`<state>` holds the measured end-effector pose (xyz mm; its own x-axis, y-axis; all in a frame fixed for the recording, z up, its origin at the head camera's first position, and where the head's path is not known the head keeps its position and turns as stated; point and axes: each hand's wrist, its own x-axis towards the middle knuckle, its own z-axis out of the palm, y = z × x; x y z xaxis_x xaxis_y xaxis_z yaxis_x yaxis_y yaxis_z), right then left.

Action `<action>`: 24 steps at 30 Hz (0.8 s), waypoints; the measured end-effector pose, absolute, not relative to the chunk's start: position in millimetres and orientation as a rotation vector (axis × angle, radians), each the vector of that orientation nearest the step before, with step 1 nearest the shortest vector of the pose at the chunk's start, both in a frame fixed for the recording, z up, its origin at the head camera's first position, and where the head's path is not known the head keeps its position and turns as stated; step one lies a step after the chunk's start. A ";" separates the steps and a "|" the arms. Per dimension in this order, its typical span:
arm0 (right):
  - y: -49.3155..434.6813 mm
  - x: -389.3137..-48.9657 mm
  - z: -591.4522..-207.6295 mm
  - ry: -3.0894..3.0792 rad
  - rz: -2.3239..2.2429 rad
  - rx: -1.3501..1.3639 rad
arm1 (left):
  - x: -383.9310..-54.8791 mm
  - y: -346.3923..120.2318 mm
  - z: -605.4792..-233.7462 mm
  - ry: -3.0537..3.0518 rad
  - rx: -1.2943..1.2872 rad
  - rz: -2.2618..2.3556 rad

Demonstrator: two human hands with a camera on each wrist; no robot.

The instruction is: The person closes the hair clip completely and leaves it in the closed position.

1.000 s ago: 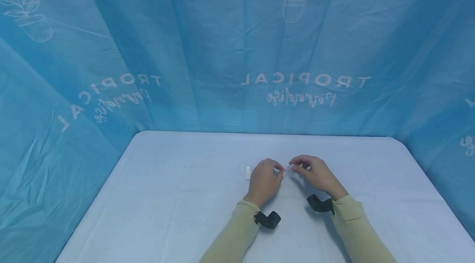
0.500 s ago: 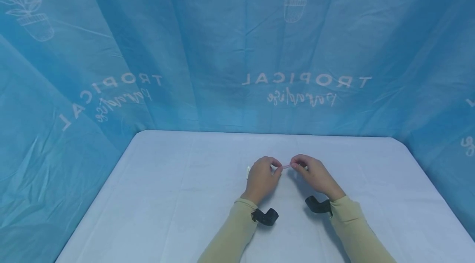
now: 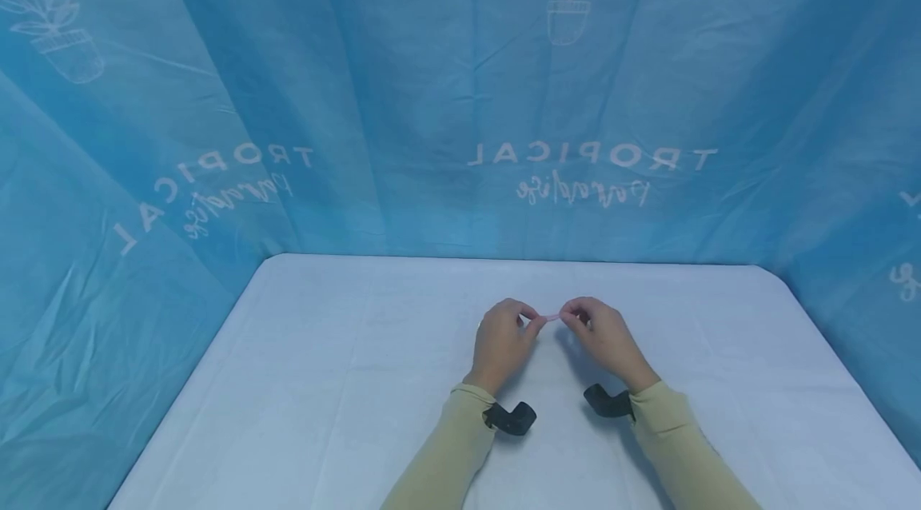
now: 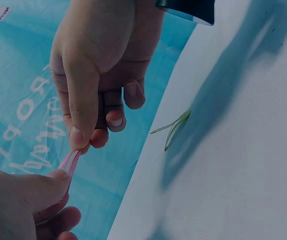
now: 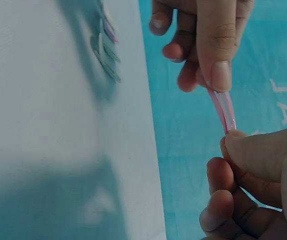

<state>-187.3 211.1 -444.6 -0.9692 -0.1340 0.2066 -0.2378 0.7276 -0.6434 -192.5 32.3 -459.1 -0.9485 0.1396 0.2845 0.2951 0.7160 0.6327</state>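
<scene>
A pink snap hair clip (image 3: 552, 317) spans the gap between my two hands, above the table. My left hand (image 3: 500, 342) pinches one end between thumb and fingers, and my right hand (image 3: 603, 340) pinches the other. The left wrist view has the right hand (image 4: 96, 65) above and the left hand (image 4: 13, 197) at lower left, with the hair clip (image 4: 71, 162) between them. In the right wrist view the clip (image 5: 224, 110) shows its slotted middle; both its ends are covered by thumbs and fingers.
A green snap hair clip (image 4: 176, 126) with its prongs apart lies on the white table (image 3: 302, 382). Several clips (image 5: 106, 55), green, purplish and cream, lie together in the right wrist view. Blue printed curtains (image 3: 417, 94) border the table's back and sides.
Both hands have shifted slightly left and away from me with the pink hair clip, which is now nearly level. My left hand now hides the pale clip that showed on the table beside it.
</scene>
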 end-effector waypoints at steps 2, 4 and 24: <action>208.8 -187.3 -445.3 -2.782 1.045 0.294 | -192.7 31.6 -459.3 -2.701 -0.336 -1.049; 207.4 -187.3 -446.2 -2.785 1.020 0.296 | -192.8 31.0 -459.0 -2.698 -0.330 -1.045; 202.5 -185.2 -449.1 -2.838 0.938 0.270 | -194.2 29.2 -460.1 -2.698 -0.364 -0.969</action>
<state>-185.2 202.5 -449.1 -0.9741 -0.1256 0.1880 -0.2129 0.7897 -0.5754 -194.2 29.2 -460.1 -0.9373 0.1477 0.3155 0.3148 0.7474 0.5851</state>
